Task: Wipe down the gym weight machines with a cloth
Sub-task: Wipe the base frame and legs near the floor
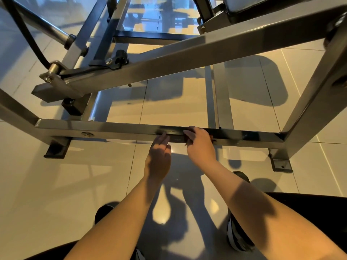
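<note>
Head view: my left hand [158, 156] reaches in flat, fingers straight and together, tips touching the machine's lower crossbar [112, 128]. Just beside it, my right hand [200, 145] curls its fingers over the bar's top. The dark patch [175, 137] beneath them is possibly the cloth; I cannot tell.

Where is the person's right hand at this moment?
In the head view, the right hand lies on the low front frame bar, slightly right of centre, with the left hand touching the same bar just to its left.
</note>
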### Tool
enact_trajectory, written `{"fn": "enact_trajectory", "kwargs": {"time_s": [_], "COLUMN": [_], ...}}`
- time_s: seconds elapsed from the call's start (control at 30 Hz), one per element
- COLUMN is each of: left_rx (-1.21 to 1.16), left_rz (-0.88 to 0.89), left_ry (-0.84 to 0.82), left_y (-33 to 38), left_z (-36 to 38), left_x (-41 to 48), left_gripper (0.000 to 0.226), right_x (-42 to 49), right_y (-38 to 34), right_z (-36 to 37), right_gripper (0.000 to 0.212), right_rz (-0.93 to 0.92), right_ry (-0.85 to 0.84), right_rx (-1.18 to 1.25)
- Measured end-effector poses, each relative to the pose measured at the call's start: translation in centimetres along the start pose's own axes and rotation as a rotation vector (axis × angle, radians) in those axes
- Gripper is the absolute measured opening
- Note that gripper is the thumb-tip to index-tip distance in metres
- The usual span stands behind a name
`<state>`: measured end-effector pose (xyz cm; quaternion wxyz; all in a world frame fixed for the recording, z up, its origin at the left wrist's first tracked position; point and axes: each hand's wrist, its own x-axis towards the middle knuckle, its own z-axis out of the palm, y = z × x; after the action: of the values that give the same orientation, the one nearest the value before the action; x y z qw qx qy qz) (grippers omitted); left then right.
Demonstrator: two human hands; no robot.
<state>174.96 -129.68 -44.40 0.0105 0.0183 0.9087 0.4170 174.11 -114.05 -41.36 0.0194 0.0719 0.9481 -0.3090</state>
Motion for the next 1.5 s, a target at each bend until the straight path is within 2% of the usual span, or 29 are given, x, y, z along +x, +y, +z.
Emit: {"fn": "enact_trajectory", "kwargs": {"time_s": [0.1, 0.17, 0.23, 0.3, 0.4, 0.47, 0.5, 0.6, 0.67, 0.73, 0.8, 0.9, 0.93, 1.07, 1.2, 1.33, 1.43, 1.5], "left_rx": [-0.092, -0.148, -0.182, -0.229, -0.254, -0.255, -0.237, -0.174, -0.172, -0.165, -0.169, -0.213, -0.223, -0.255, -0.239, -0.287, -0.554, -0.717], "left_rz": [-0.065, -0.123, -0.158, -0.188, -0.200, -0.187, -0.171, -0.152, -0.167, -0.170, -0.160, -0.103, -0.102, -0.242, -0.208, -0.210, -0.312, -0.377], "left_ry": [0.090, 0.117, 0.085, 0.056, 0.042, 0.051, 0.062, 0.073, 0.073, 0.081, 0.109, 0.175, 0.184, 0.142, 0.053, -0.069, -0.128, -0.074], "left_y": [-0.3, -0.6, -1.4, -1.9, -2.0, -1.9, -2.0, -2.9, -3.5, -4.2, -4.2, -3.5, -3.3, -2.8, -1.6, -1.3, 0.0, 1.0], "left_z": [-0.6, -1.7, -2.7, -3.3, -3.4, -3.5, -3.5, -3.8, -4.2, -4.6, -4.8, -5.0, -4.9, -4.5, -4.2, -3.8, -3.6, -3.5], "left_x": [0.0, 0.2, 0.4, 0.5, 0.4, 0.2, 0.1, 0.1, 0.1, 0.2, 0.4, 0.5, 0.4, 0.0, -0.9, -1.7, -2.1, -2.0], "left_gripper": [0.046, 0.043, 0.046, 0.048, 0.048, 0.046, 0.045, 0.044, 0.045, 0.046, 0.043, 0.036, 0.035, 0.035, 0.037, 0.046, 0.036, 0.034], "right_x": [-0.1, 0.0, 0.4, 0.9, 1.6, 1.7, 1.6, 1.3, 1.7, 2.5, 3.5, 4.5, 4.5, 2.8, 0.6, 0.4, -1.1, -2.5], "right_y": [0.0, -1.2, -2.5, -4.0, -5.8, -5.4, -4.7, -2.6, -3.2, -4.9, -6.6, -7.8, -7.7, -5.6, -2.9, -2.9, -4.9, -6.2], "right_z": [0.2, 0.8, 1.8, 3.0, 3.5, 3.3, 3.1, 2.9, 3.4, 4.2, 4.9, 5.6, 5.6, 4.6, 2.7, 1.5, 1.0, 1.8], "right_gripper": [0.041, 0.039, 0.036, 0.036, 0.041, 0.042, 0.040, 0.035, 0.034, 0.039, 0.043, 0.041, 0.040, 0.033, 0.029, 0.031, 0.028, 0.023], "right_rz": [0.053, 0.107, 0.065, -0.037, -0.167, -0.240, -0.241, -0.150, -0.079, -0.096, -0.216, -0.352, -0.371, -0.285, -0.246, -0.153, -0.069, -0.111], "right_ry": [0.118, 0.099, 0.072, -0.004, -0.220, -0.269, -0.236, 0.030, 0.074, -0.069, -0.215, -0.357, -0.359, -0.119, 0.063, 0.003, -0.076, -0.023], "right_rx": [-0.073, 0.034, 0.148, 0.130, 0.084, 0.044, 0.052, 0.076, 0.042, -0.002, -0.036, -0.034, -0.033, -0.006, 0.002, 0.032, 0.319, 0.385]}}
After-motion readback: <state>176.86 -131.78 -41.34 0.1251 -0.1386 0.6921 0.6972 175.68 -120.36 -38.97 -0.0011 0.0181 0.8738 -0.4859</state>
